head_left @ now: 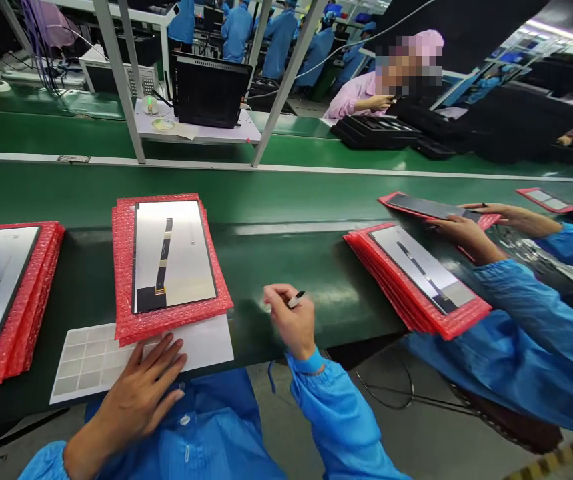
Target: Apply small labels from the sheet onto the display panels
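Note:
My left hand [143, 393] lies with its fingers spread on a white sheet of square stickers [86, 363], close to the table's front edge. Just beyond the fingertips, a display panel [179, 260] with a black flex cable faces up on red bubble-wrap sheets [125, 287], which cover part of the sticker sheet. To the right, my right hand [293, 320] is closed around a pen [296, 299], held over the green table apart from the panel. Only the dark tip end and a pale part of the pen show; the rest is hidden in the fist.
Another panel on red wrap [41, 300] is at the left. At the right, a co-worker's hands [471, 230] hold a wrapped panel [426, 205] above a red stack [401, 287]. A metal frame and monitor [211, 90] stand across the green table [266, 197].

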Tool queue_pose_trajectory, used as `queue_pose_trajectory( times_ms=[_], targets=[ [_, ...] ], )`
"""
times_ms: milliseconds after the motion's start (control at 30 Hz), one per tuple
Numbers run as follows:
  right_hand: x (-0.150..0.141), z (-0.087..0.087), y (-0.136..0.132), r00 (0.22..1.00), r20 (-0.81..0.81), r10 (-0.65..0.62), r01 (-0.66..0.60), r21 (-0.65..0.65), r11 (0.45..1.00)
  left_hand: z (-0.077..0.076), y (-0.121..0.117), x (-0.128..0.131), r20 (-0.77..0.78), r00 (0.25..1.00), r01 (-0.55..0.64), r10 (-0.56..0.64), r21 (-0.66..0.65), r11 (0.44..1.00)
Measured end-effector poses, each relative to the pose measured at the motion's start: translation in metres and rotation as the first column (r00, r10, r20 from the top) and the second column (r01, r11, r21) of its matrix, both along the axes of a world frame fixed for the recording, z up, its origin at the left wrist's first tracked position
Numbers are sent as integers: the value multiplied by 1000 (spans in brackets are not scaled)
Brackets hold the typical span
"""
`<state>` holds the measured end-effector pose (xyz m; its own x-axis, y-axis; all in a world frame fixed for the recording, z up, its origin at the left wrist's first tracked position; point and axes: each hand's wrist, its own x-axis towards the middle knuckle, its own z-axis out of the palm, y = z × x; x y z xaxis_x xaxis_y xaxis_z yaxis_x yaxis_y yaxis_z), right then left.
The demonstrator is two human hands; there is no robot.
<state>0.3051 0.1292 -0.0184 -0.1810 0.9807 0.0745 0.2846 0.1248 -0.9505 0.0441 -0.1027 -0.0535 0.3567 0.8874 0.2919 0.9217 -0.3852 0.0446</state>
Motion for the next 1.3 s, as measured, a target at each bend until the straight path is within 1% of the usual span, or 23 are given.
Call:
queue_pose_trajectory(
  times_ms=[67,100,167,233,267,333,400,433,533,633,733,800,833,867,933,1000,1033,1200,1300],
  targets=[
    [3,-8,-16,997,15,79,-78,-56,995,-4,-5,-10,6,1000,-19,19,14,1000],
    [3,-12,-21,995,26,92,-90,-74,993,-4,-8,-14,15,999,-30,30,20,999],
    [3,-20,-27,996,40,80,-75,-97,992,-4,-11,-18,46,998,-50,48,39,998],
    [3,-24,-28,998,42,45,-40,-105,994,1,-10,-14,96,994,-63,57,59,996],
    [2,-24,-27,998,43,36,-32,-105,994,4,-6,-9,125,991,-55,46,66,996],
    [0,-22,-27,998,47,34,-29,-104,994,13,6,7,170,985,-2,-8,56,998],
    [0,-20,-28,998,50,34,-28,-101,994,20,22,28,176,981,82,-79,-6,997],
    [0,-20,-28,998,51,32,-27,-99,995,21,31,38,167,981,104,-95,-48,993],
    [3,-19,-31,998,57,29,-23,-95,995,18,50,63,150,986,100,-79,-144,985],
    [7,-19,-31,998,53,25,-19,-115,993,9,58,74,147,989,58,-30,-183,981],
    [10,-17,-29,998,-58,4,-12,-147,989,2,59,77,142,990,38,-11,-187,982],
    [11,-16,-28,991,-134,-2,-16,-134,991,1,60,78,135,991,27,-1,-190,981],
    [12,-16,-29,990,-138,5,-22,-127,992,2,60,79,132,991,19,6,-191,981],
    [12,-16,-30,993,-118,19,-34,-131,991,2,61,79,125,992,12,13,-195,981],
    [14,-18,-32,996,-67,64,-76,-190,979,4,62,80,110,994,3,19,-197,980],
    [16,-19,-35,993,-61,105,-117,-260,958,4,62,80,100,995,6,13,-193,981],
    [16,-18,-35,991,-62,121,-133,-275,952,5,62,80,98,995,7,11,-189,982],
    [19,-7,-34,984,-2,178,-172,-264,949,4,60,80,110,994,0,21,-188,982],
    [20,-3,-34,976,-8,218,-212,-261,942,3,59,79,113,994,10,12,-194,981]
  ],
)
